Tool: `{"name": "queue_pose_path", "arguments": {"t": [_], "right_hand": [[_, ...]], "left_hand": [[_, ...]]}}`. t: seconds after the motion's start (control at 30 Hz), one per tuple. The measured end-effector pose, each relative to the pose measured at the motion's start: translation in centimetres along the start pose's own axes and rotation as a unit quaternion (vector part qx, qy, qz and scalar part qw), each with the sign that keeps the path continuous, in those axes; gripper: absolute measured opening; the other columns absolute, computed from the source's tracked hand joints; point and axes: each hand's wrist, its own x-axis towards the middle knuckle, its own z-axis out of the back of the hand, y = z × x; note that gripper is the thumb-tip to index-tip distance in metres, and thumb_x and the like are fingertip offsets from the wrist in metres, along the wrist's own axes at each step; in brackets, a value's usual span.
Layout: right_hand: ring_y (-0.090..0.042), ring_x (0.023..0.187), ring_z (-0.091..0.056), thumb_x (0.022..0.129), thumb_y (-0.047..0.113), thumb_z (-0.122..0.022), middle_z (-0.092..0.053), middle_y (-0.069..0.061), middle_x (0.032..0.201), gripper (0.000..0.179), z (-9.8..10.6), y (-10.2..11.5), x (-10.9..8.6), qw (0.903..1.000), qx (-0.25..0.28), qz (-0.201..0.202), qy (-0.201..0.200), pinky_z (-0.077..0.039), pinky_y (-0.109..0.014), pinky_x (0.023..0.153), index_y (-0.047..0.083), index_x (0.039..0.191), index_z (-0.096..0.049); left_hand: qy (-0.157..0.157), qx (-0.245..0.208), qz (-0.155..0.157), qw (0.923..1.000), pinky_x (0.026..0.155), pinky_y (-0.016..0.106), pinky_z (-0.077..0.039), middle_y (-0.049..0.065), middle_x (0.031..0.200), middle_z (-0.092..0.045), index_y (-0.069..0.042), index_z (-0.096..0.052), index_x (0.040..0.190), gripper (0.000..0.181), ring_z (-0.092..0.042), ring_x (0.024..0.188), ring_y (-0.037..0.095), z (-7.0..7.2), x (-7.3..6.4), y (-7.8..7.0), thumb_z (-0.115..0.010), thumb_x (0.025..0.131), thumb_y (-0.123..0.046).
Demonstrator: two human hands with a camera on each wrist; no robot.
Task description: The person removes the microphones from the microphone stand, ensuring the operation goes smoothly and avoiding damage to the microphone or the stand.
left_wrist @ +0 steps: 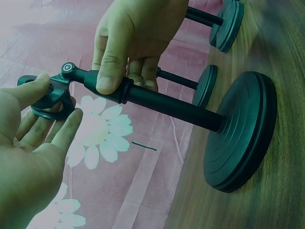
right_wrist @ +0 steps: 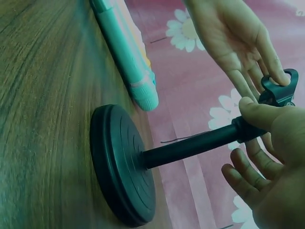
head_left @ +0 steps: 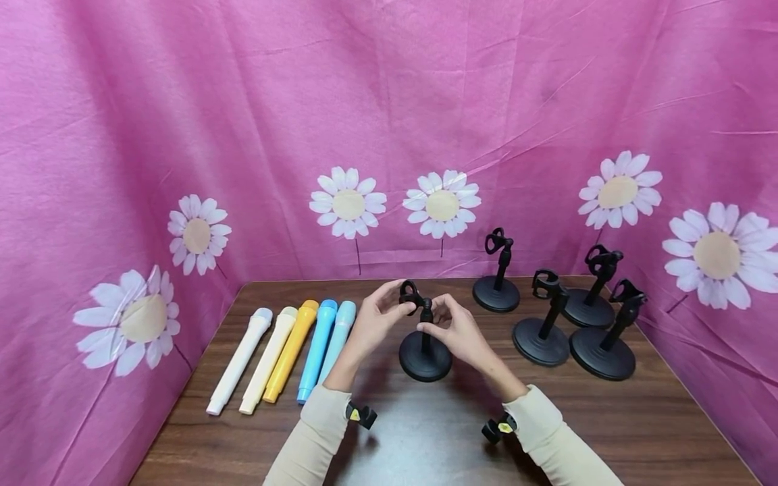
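A black desktop microphone stand (head_left: 425,358) with a round base stands upright on the table between both hands. My left hand (head_left: 375,320) pinches the ring-shaped clip (left_wrist: 52,98) at its top, thumb on one side and fingers on the other. Just below the clip's joint, my right hand (head_left: 457,333) grips the upper part of the pole (right_wrist: 190,149) between thumb and fingers. In the left wrist view the right thumb lies along the collar under the hinge. The round base (right_wrist: 121,167) rests flat on the wood.
Several toy microphones lie in a row at left: white (head_left: 239,361), cream (head_left: 267,361), yellow (head_left: 290,351), blue (head_left: 317,351) and light blue (head_left: 338,341). Several more black stands (head_left: 541,341) are at right, one (head_left: 496,292) by the back edge. A pink flowered curtain (head_left: 389,121) hangs behind.
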Motion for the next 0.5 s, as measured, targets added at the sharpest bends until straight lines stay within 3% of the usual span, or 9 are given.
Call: {"name": "queue_pose_path", "arguments": {"t": [0.13,0.3,0.4,0.5], "right_hand": [[-0.019,0.102,-0.070,0.092,0.014,-0.085,-0.075,-0.009,0.109,0.039,0.4,-0.1,-0.1,0.9994,0.010,0.014,0.031,-0.060,-0.041,0.095,0.008,0.126,-0.066],[-0.032,0.123,-0.068,0.099,0.010,-0.076,-0.074,-0.014,0.128,0.039,1.0,-0.2,-0.4,0.9976,0.023,0.022,0.062,-0.052,-0.062,0.107,0.007,0.137,-0.069],[-0.034,0.122,-0.069,0.098,0.008,-0.076,-0.074,-0.015,0.125,0.035,1.1,-0.1,-0.3,0.9979,0.019,0.024,0.057,-0.053,-0.064,0.104,0.007,0.132,-0.072],[-0.031,0.114,-0.071,0.095,0.008,-0.079,-0.074,-0.013,0.118,0.032,0.9,0.0,-0.3,0.9989,-0.004,0.026,0.039,-0.057,-0.058,0.099,0.009,0.127,-0.075]], "left_hand": [[0.002,-0.003,0.004,1.0000,0.106,0.039,-0.059,0.014,0.140,-0.069,-0.012,-0.059,0.150,0.052,-0.066,0.133,0.030,0.1,0.0,0.0,-0.075,0.101,-0.016],[0.006,-0.008,0.005,0.9999,0.104,0.038,-0.060,0.015,0.140,-0.069,-0.009,-0.057,0.152,0.054,-0.068,0.131,0.029,0.1,0.0,0.1,-0.074,0.101,-0.014],[0.008,-0.012,0.002,0.9999,0.101,0.036,-0.061,0.016,0.139,-0.069,-0.009,-0.056,0.153,0.054,-0.070,0.127,0.028,0.0,0.0,0.1,-0.073,0.102,-0.013],[0.011,-0.016,-0.003,0.9998,0.099,0.035,-0.062,0.018,0.137,-0.068,-0.008,-0.055,0.154,0.054,-0.072,0.124,0.027,0.0,0.0,0.2,-0.072,0.103,-0.011]]}}
